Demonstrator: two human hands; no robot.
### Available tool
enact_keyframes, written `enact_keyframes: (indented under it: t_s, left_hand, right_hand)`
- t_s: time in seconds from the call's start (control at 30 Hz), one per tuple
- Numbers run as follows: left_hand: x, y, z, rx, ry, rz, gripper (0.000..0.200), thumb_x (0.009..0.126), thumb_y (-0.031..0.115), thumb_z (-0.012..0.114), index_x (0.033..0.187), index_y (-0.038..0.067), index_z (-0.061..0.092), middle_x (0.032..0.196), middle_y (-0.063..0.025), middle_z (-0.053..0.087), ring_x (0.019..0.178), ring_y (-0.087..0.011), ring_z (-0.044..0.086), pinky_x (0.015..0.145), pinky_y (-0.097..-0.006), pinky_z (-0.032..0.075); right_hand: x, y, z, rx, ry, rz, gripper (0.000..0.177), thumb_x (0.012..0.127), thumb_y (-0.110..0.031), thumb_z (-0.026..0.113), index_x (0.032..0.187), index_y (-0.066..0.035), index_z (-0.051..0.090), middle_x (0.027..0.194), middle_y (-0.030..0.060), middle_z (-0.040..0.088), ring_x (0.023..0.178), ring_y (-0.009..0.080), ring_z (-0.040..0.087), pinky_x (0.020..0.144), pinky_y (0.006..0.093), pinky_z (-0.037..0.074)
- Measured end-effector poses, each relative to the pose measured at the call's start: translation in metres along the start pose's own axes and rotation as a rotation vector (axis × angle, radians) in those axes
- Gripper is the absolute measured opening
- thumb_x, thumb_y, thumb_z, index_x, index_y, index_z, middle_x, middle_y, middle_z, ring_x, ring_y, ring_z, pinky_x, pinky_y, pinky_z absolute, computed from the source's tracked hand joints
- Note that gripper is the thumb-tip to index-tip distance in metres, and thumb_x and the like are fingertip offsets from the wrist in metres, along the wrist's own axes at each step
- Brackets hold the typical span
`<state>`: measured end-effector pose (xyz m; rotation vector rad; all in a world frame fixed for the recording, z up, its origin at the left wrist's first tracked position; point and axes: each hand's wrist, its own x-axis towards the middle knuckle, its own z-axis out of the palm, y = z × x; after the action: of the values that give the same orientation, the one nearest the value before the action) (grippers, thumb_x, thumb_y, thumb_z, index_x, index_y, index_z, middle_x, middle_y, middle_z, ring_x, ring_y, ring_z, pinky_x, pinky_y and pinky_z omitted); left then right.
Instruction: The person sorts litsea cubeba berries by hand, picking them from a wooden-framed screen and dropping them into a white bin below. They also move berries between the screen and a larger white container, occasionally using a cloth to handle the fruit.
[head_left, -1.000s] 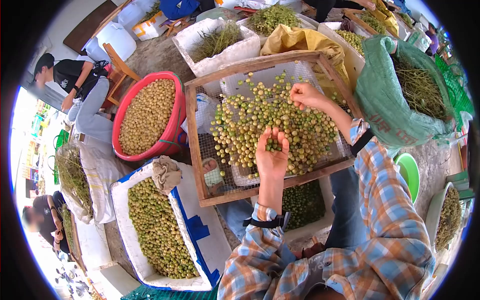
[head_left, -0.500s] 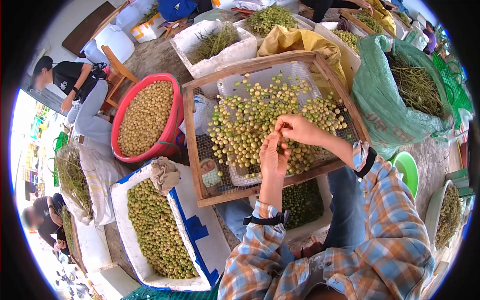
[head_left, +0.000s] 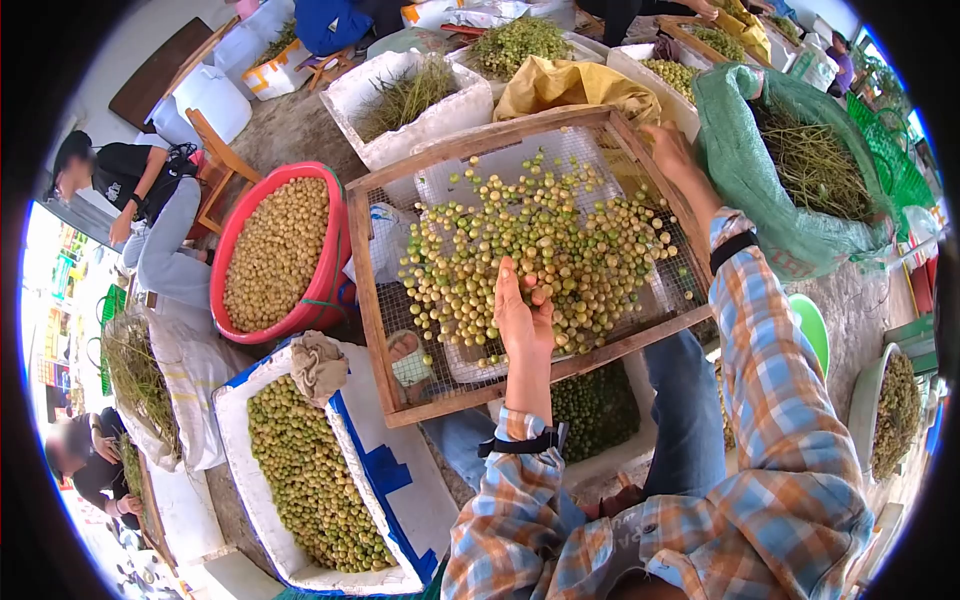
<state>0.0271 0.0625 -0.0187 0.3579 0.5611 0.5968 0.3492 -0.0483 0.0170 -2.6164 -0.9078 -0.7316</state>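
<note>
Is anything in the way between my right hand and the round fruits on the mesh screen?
Yes: in this view, the wooden rail along the right side lies between your right hand and the round fruits. Nothing else visible blocks that path.

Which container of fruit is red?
The tub left of the wooden sieve: it is red, while the box just below it in view is white.
</note>
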Motion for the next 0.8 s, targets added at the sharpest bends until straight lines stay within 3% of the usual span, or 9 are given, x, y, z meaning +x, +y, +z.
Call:
enact_keyframes:
  t_s: [0.07, 0.13, 0.23, 0.4, 0.5, 0.57, 0.7, 0.77, 0.8]
  left_hand:
    - [0.002, 0.003, 0.002, -0.021, -0.027, -0.012, 0.040, 0.089, 0.028, 0.047, 0.125, 0.013, 0.039, 0.076, 0.0026, 0.049, 0.057, -0.0058, 0.043, 0.045, -0.0203, 0.037]
    - [0.003, 0.002, -0.001, -0.051, -0.053, -0.046, 0.036, 0.088, 0.021, 0.049, 0.123, 0.013, 0.042, 0.079, 0.0026, 0.051, 0.060, -0.0056, 0.046, 0.047, -0.0190, 0.040]
    - [0.002, 0.004, -0.003, -0.113, -0.020, -0.122, 0.033, 0.088, 0.021, 0.049, 0.119, 0.013, 0.045, 0.082, 0.0029, 0.052, 0.061, -0.0052, 0.047, 0.048, -0.0192, 0.040]
    - [-0.002, 0.009, 0.004, -0.142, 0.017, -0.097, 0.026, 0.088, 0.019, 0.050, 0.112, 0.010, 0.047, 0.081, 0.0025, 0.051, 0.062, -0.0061, 0.046, 0.051, -0.0185, 0.040]
    - [-0.002, 0.008, 0.002, -0.159, -0.009, -0.100, 0.024, 0.088, 0.018, 0.050, 0.111, 0.010, 0.048, 0.081, 0.0028, 0.051, 0.062, -0.0061, 0.046, 0.051, -0.0187, 0.040]
    - [-0.002, 0.009, 0.000, -0.159, -0.010, -0.106, 0.025, 0.087, 0.019, 0.050, 0.111, 0.011, 0.048, 0.082, 0.0033, 0.051, 0.063, -0.0058, 0.046, 0.051, -0.0188, 0.040]
    - [0.000, 0.007, -0.003, -0.181, -0.040, -0.136, 0.027, 0.086, 0.019, 0.052, 0.113, 0.014, 0.048, 0.083, 0.0042, 0.053, 0.064, -0.0054, 0.048, 0.051, -0.0190, 0.041]
    - [0.000, 0.006, -0.004, -0.161, -0.037, -0.127, 0.026, 0.086, 0.018, 0.052, 0.111, 0.013, 0.048, 0.083, 0.0039, 0.053, 0.064, -0.0057, 0.049, 0.050, -0.0195, 0.041]
    - [0.000, 0.005, -0.004, -0.159, -0.027, -0.134, 0.024, 0.086, 0.018, 0.052, 0.109, 0.013, 0.049, 0.082, 0.0037, 0.053, 0.064, -0.0058, 0.049, 0.050, -0.0197, 0.042]
  right_hand:
    - [-0.015, -0.033, 0.000, 0.357, -0.427, -0.085, 0.016, 0.076, -0.012, 0.056, 0.090, -0.006, 0.062, 0.089, 0.0104, 0.061, 0.087, 0.0265, 0.057, 0.072, 0.0343, 0.045]
    - [-0.038, -0.067, 0.008, 0.486, -0.587, -0.093, 0.011, 0.073, -0.012, 0.059, 0.080, -0.005, 0.062, 0.089, 0.0115, 0.057, 0.088, 0.0272, 0.054, 0.075, 0.0365, 0.043]
    - [-0.051, -0.089, 0.026, 0.301, -0.606, -0.190, 0.009, 0.071, -0.011, 0.061, 0.073, -0.003, 0.059, 0.090, 0.0124, 0.054, 0.086, 0.0284, 0.053, 0.076, 0.0382, 0.042]
    - [-0.049, -0.097, 0.034, 0.278, -0.650, -0.213, 0.008, 0.069, -0.009, 0.060, 0.069, -0.003, 0.055, 0.087, 0.0120, 0.052, 0.082, 0.0280, 0.052, 0.073, 0.0390, 0.041]
    - [-0.053, -0.091, 0.034, 0.334, -0.546, -0.312, 0.008, 0.070, -0.008, 0.058, 0.066, -0.004, 0.053, 0.085, 0.0108, 0.052, 0.080, 0.0270, 0.052, 0.071, 0.0384, 0.041]
    - [-0.048, -0.089, 0.023, 0.458, -0.594, -0.080, 0.009, 0.070, -0.007, 0.056, 0.064, -0.004, 0.051, 0.083, 0.0101, 0.052, 0.079, 0.0264, 0.053, 0.070, 0.0374, 0.042]
    - [-0.042, -0.083, 0.019, 0.493, -0.746, -0.028, 0.008, 0.070, -0.007, 0.057, 0.066, -0.003, 0.051, 0.082, 0.0103, 0.052, 0.079, 0.0269, 0.052, 0.071, 0.0380, 0.041]
    - [-0.053, -0.087, 0.027, 0.341, -0.582, -0.258, 0.013, 0.070, -0.009, 0.059, 0.070, -0.004, 0.047, 0.081, 0.0088, 0.049, 0.082, 0.0264, 0.050, 0.072, 0.0384, 0.039]
    - [-0.053, -0.090, 0.028, 0.331, -0.629, -0.271, 0.013, 0.070, -0.008, 0.059, 0.073, -0.004, 0.047, 0.082, 0.0085, 0.049, 0.083, 0.0267, 0.049, 0.072, 0.0381, 0.039]
